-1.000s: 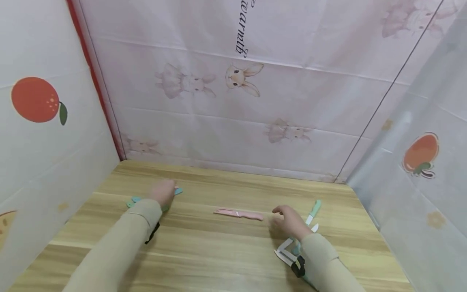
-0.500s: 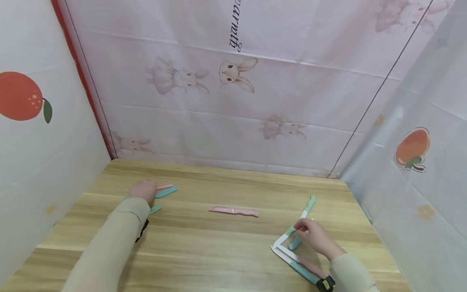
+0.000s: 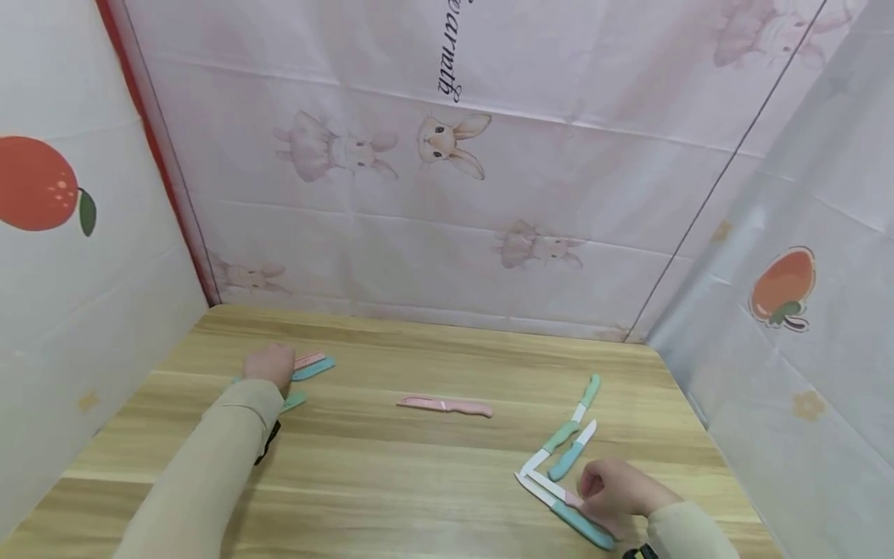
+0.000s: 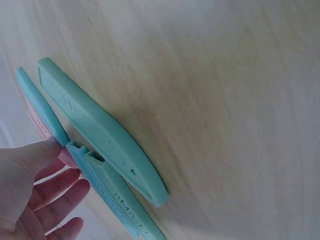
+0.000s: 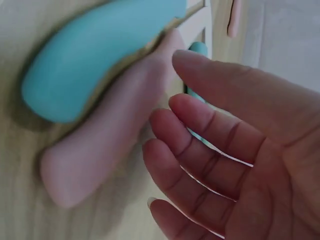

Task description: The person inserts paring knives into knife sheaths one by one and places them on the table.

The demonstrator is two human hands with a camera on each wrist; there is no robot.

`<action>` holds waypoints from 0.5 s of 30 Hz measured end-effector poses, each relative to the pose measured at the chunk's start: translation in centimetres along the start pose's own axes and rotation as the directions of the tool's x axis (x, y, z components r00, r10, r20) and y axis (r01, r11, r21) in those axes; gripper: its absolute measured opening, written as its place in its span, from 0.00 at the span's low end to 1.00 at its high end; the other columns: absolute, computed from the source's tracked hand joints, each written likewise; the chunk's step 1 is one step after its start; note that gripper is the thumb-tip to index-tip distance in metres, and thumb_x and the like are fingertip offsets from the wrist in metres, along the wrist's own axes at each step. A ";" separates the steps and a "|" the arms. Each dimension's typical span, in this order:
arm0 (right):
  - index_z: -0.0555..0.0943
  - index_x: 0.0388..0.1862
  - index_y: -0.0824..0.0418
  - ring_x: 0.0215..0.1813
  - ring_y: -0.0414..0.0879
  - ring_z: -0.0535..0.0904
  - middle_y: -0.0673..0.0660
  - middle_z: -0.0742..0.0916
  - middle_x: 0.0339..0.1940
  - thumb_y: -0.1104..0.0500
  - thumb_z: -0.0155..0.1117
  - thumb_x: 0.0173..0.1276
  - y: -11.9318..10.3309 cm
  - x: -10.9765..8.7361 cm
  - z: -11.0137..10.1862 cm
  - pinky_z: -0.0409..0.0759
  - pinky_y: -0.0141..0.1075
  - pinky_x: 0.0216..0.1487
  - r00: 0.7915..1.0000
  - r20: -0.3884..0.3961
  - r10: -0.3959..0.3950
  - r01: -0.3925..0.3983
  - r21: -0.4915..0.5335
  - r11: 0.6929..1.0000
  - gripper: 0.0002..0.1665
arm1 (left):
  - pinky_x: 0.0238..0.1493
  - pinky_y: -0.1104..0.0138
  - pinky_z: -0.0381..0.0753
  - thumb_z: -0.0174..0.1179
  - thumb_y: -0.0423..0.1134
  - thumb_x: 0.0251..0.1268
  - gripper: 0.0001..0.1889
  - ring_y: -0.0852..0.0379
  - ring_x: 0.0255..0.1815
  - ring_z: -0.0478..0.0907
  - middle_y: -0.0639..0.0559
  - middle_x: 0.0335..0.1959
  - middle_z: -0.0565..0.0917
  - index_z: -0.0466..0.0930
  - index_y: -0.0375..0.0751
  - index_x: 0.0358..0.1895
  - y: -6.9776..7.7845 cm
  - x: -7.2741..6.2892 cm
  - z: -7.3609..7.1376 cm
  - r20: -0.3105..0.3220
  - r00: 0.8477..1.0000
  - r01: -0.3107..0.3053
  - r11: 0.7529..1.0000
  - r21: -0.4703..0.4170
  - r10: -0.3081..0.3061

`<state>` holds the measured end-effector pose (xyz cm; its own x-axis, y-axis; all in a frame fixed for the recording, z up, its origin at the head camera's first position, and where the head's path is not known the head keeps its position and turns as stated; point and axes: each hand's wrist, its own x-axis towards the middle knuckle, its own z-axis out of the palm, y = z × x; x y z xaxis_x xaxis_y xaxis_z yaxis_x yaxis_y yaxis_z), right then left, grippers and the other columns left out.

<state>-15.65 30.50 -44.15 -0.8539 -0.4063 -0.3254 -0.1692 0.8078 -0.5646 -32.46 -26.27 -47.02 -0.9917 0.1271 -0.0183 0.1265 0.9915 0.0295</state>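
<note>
My left hand (image 3: pixel 270 365) is at the back left. In the left wrist view its thumb and index fingertip pinch the end of a pink knife sheath (image 4: pixel 38 119), partly hidden behind a blue sheath (image 4: pixel 42 105). Beside them lie a larger green sheath (image 4: pixel 105 130) and two more, one blue (image 4: pixel 102 187), one green (image 4: pixel 130 205). My right hand (image 3: pixel 621 489), fingers loosely bent, hovers by the handle of a pink knife (image 5: pixel 107 125); its thumb tip overlaps that handle in the right wrist view. A blue-handled knife (image 3: pixel 580 524) lies alongside.
A sheathed pink knife (image 3: pixel 447 405) lies mid-table. To the right are two green-handled knives, one far (image 3: pixel 589 394), one near (image 3: pixel 559 439), and a short blue-handled knife (image 3: pixel 569 458), blades bare. Printed cloth walls (image 3: pixel 391 256) border the wooden table (image 3: pixel 391 497).
My left hand has drawn left, uncovering more of the pink and blue sheaths. My right hand has come nearer and rightward, from beside the green-handled knives to the pink handle. The head view has shifted slightly.
</note>
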 end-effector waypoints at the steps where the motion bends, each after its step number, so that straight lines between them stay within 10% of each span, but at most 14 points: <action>1: 0.77 0.29 0.60 0.31 0.45 0.73 0.50 0.79 0.26 0.64 0.69 0.52 0.1 0.0 0.1 0.74 0.35 0.30 1.000 0.007 0.004 -0.004 0.014 1.000 0.08 | 0.20 0.51 0.79 0.54 0.28 0.63 0.04 0.44 0.27 0.80 0.37 0.29 0.81 0.78 0.30 0.36 -0.1 0.0 0.0 -0.001 1.000 0.007 1.000 -0.016 -0.007; 6: 0.76 0.29 0.61 0.31 0.46 0.73 0.51 0.79 0.26 0.66 0.69 0.51 0.2 0.0 0.6 0.74 0.36 0.31 1.000 0.011 0.020 -0.020 0.044 0.999 0.09 | 0.20 0.53 0.78 0.54 0.35 0.65 0.08 0.47 0.24 0.78 0.43 0.25 0.81 0.78 0.33 0.33 -0.7 0.0 -0.6 -0.022 0.999 0.032 0.986 -0.165 -0.036; 9: 0.76 0.29 0.61 0.30 0.46 0.73 0.51 0.78 0.25 0.68 0.67 0.51 0.2 0.1 0.8 0.73 0.34 0.29 1.000 0.013 0.017 -0.018 0.053 0.998 0.09 | 0.22 0.57 0.75 0.53 0.42 0.68 0.14 0.50 0.23 0.75 0.45 0.25 0.79 0.76 0.32 0.35 -0.3 -0.5 -2.0 -0.080 0.992 0.059 0.927 -0.371 -0.095; 13: 0.76 0.29 0.61 0.30 0.46 0.72 0.51 0.78 0.25 0.69 0.65 0.50 0.3 0.1 0.8 0.72 0.33 0.28 1.000 0.022 0.002 -0.003 0.051 0.999 0.08 | 0.25 0.64 0.72 0.48 0.45 0.71 0.15 0.55 0.24 0.69 0.41 0.32 0.76 0.69 0.33 0.41 2.0 -1.7 -4.7 -0.143 0.969 0.033 0.681 -0.731 -0.200; 15: 0.76 0.29 0.61 0.29 0.46 0.71 0.51 0.77 0.25 0.70 0.65 0.51 0.4 0.1 0.8 0.71 0.33 0.27 1.000 0.024 -0.005 0.004 0.046 0.999 0.08 | 0.30 0.69 0.76 0.47 0.43 0.71 0.13 0.58 0.28 0.72 0.41 0.39 0.77 0.66 0.34 0.43 3.7 -2.5 -6.0 -0.134 0.969 -0.019 0.478 -0.878 -0.208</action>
<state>-15.40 30.37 -45.03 -0.8407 -0.4210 -0.3407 -0.1499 0.7854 -0.6005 -29.63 -23.08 -40.83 -0.9901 -0.0872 0.1099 0.0596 0.4478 0.8922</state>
